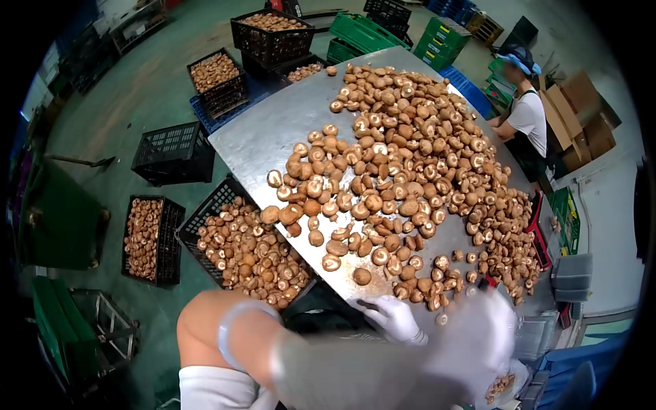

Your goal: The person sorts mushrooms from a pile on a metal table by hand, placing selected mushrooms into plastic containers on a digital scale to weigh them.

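Brown mushrooms (410, 171) are heaped on a metal table (253, 137), many with pale stem ends upward. My left arm reaches across from the lower left in a grey sleeve. Its white-gloved hand (478, 335) is smeared by motion over the table's near right part, close to the mushrooms, so its fingers do not show. My right hand (393, 318), also in a white glove, is at the table's near edge with its fingers apart and pointing left. Nothing shows in it. My left forearm hides the right arm.
A black crate (195, 225) full of mushrooms stands against the table's left edge. More black crates (174, 154) stand on the floor to the left. A co-worker (526, 123) is at the far right side. Green crates (441, 42) are stacked behind.
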{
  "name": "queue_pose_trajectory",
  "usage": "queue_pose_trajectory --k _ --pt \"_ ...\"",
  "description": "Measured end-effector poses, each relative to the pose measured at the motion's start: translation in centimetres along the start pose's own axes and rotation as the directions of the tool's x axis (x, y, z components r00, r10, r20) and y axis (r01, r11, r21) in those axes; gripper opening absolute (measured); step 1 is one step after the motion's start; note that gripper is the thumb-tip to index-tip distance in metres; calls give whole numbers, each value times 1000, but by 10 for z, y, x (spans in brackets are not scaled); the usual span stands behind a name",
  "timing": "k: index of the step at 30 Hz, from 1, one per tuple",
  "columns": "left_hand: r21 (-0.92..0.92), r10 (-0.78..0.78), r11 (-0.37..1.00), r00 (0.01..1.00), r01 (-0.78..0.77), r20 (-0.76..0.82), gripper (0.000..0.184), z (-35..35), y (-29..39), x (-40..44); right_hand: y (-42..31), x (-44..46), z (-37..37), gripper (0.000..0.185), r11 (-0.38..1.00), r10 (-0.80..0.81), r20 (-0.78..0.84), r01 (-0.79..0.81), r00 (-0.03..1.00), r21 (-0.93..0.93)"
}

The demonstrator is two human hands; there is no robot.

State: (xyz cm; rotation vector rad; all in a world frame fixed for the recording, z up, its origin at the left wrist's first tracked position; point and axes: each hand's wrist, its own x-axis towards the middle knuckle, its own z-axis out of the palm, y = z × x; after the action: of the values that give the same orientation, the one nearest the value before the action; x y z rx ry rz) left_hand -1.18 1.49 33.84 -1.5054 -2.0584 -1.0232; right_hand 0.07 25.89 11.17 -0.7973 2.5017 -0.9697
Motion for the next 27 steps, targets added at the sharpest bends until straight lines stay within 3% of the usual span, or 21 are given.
queue_pose_trajectory --k 2,3,4,5,6,8,9,10,11,12,16,18,20,22,23,24,26,27 --pt "192 -247 941 954 279 -172 25 -3 -41 -47 21 6 18 35 975 102 -9 -98 995 201" --pt "332 -397 811 870 482 -292 26 0 -71 -81 28 7 28 48 941 204 -17 -191 979 280" --pt "515 -444 604 793 609 -417 20 9 -104 -120 41 8 41 69 934 243 -20 -228 970 274" --pt "413 -657 395 567 820 -497 15 19 -128 -159 36 13 42 76 960 246 -37 -239 968 148" --pt "422 -775 211 413 882 -477 14 36 -151 -214 31 20 43 83 969 247 -50 -247 968 15" --pt "275 -896 69 180 959 -405 20 69 -175 -278 39 34 60 92 961 160 -157 -190 975 -202" --pt "59 -906 140 152 988 -395 24 91 -186 -297 35 44 61 94 959 190 -166 -219 968 -179" --pt "-163 -918 198 124 966 -378 28 107 -193 -307 29 54 59 90 963 181 -178 -212 967 -170" --pt "40 -903 212 212 976 -373 33 116 -195 -306 31 61 61 92 957 185 -202 -224 962 -186" --pt "18 -861 251 232 968 -453 36 129 -197 -302 36 68 64 93 951 185 -227 -232 956 -202" --pt "43 -840 238 227 970 -493 49 148 -202 -279 34 82 70 89 959 176 -201 -214 964 -186" --pt "-140 -934 211 157 967 -321 51 145 -203 -270 31 100 77 91 978 165 -135 -180 977 -103" --pt "-304 -974 198 151 932 -169 44 150 -207 -270 18 127 76 88 980 195 -99 -198 976 -23" --pt "-288 -964 262 238 921 -119 36 152 -207 -279 20 151 88 93 998 24 -89 -19 996 63" --pt "-312 -970 243 223 918 -99 27 144 -199 -274 8 158 88 93 997 40 -11 -40 999 60" --pt "-216 -981 193 184 957 -62 23 135 -195 -278 -5 165 87 93 997 56 67 -59 996 56" --pt "-199 -961 277 267 940 -74 23 124 -188 -307 -6 171 106 90 975 -165 -9 165 986 149" --pt "-254 -971 222 236 941 25 23 113 -183 -315 -14 171 108 85 967 -104 195 53 975 249"
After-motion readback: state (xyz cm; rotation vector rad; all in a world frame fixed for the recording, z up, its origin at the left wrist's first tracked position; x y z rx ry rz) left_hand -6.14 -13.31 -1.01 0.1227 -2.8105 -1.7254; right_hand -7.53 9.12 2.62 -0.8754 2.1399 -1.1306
